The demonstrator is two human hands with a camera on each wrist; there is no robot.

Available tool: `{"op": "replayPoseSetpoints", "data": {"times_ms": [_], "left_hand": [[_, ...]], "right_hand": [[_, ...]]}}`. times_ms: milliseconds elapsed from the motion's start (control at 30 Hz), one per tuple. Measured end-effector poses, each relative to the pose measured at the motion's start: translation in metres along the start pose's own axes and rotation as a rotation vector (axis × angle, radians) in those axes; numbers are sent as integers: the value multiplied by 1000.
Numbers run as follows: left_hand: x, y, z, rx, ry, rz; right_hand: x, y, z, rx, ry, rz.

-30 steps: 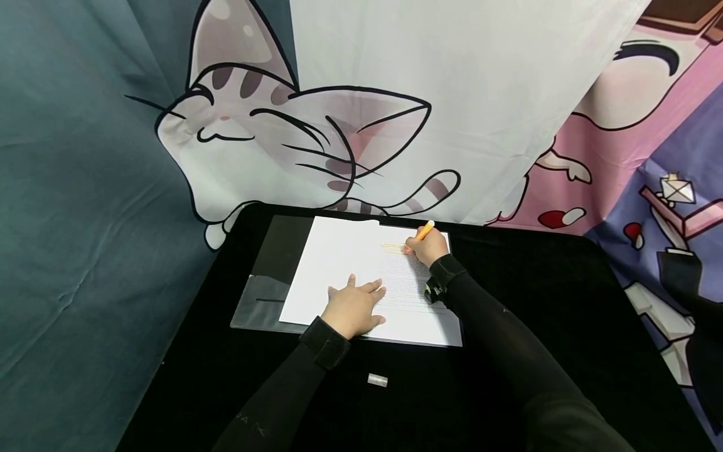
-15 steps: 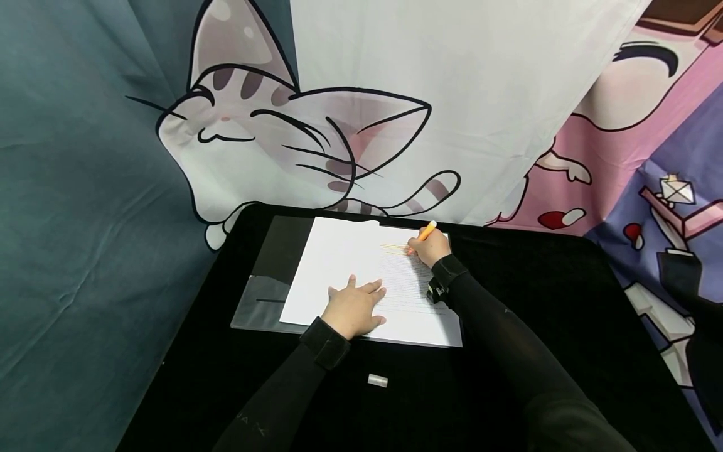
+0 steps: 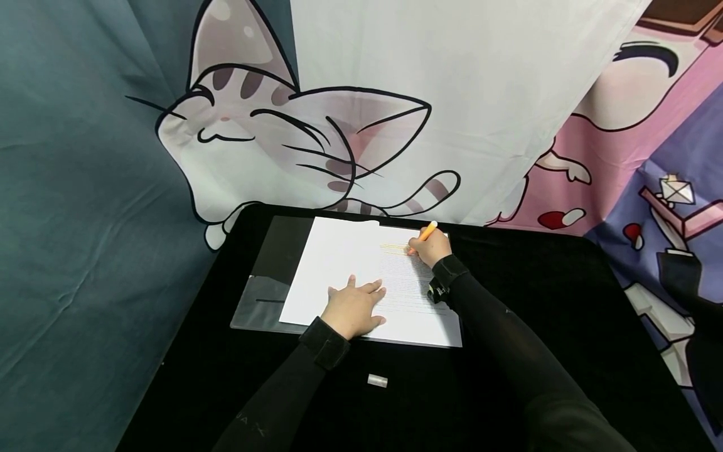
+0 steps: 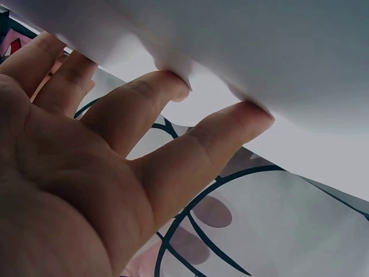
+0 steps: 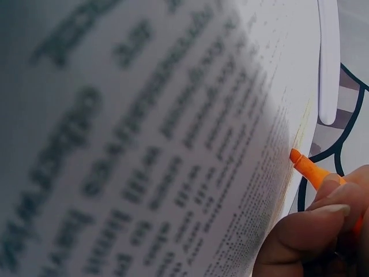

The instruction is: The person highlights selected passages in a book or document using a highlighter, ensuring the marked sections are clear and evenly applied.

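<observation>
An orange highlighter (image 3: pixel 430 230) is pinched in my right hand (image 3: pixel 432 247) over the upper part of a printed page (image 3: pixel 403 289). In the right wrist view the highlighter's chisel tip (image 5: pixel 294 156) meets the paper near the printed lines. Yellow-orange strokes (image 3: pixel 392 246) run across the top lines of text. My left hand (image 3: pixel 351 307) rests with fingers spread on the turned-over white sheets (image 3: pixel 333 257) and the page's lower left. In the left wrist view its fingertips (image 4: pixel 256 115) press the paper.
A dark clear-edged folder (image 3: pixel 261 301) lies under the papers on the left. A small pale cap-like cylinder (image 3: pixel 377 380) lies on the black table (image 3: pixel 553 301) in front of the papers. A cartoon-printed curtain (image 3: pixel 480 113) hangs behind the table.
My right hand with the highlighter has shifted slightly to the right along the text line. The left hand has stayed in place.
</observation>
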State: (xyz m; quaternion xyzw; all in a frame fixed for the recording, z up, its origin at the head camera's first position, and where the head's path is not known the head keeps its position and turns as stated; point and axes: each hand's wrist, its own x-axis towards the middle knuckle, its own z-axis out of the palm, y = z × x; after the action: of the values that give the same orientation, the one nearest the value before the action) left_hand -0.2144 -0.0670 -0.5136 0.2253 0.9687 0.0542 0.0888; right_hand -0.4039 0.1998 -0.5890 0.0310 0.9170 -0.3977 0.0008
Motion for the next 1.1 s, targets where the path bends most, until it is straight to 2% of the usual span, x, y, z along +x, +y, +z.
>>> {"op": "replayPoseSetpoints", "data": {"times_ms": [33, 67, 400, 467, 533, 667, 767, 1033, 1067, 1100], "left_hand": [[0, 0, 1, 0, 1, 0], [0, 0, 1, -1, -1, 0], [2, 0, 1, -14, -1, 2], [4, -1, 3, -17, 0, 0], [9, -4, 13, -16, 24, 8], [10, -4, 14, -25, 17, 9], [4, -1, 4, -27, -6, 1], [1, 1, 0, -21, -5, -4], [1, 1, -1, -22, -5, -5], [0, 1, -1, -22, -6, -6]], "right_hand": [[0, 1, 0, 0, 4, -4], [9, 9, 3, -10, 6, 8], [18, 17, 3, -18, -7, 4], [21, 18, 3, -14, -20, 29], [24, 20, 3, -6, -37, 50], [27, 24, 4, 8, -49, 72], [26, 26, 4, 8, -40, 67], [15, 16, 0, -18, 5, 49], [4, 6, -4, -9, 6, 37], [3, 5, -5, -13, 9, 38]]}}
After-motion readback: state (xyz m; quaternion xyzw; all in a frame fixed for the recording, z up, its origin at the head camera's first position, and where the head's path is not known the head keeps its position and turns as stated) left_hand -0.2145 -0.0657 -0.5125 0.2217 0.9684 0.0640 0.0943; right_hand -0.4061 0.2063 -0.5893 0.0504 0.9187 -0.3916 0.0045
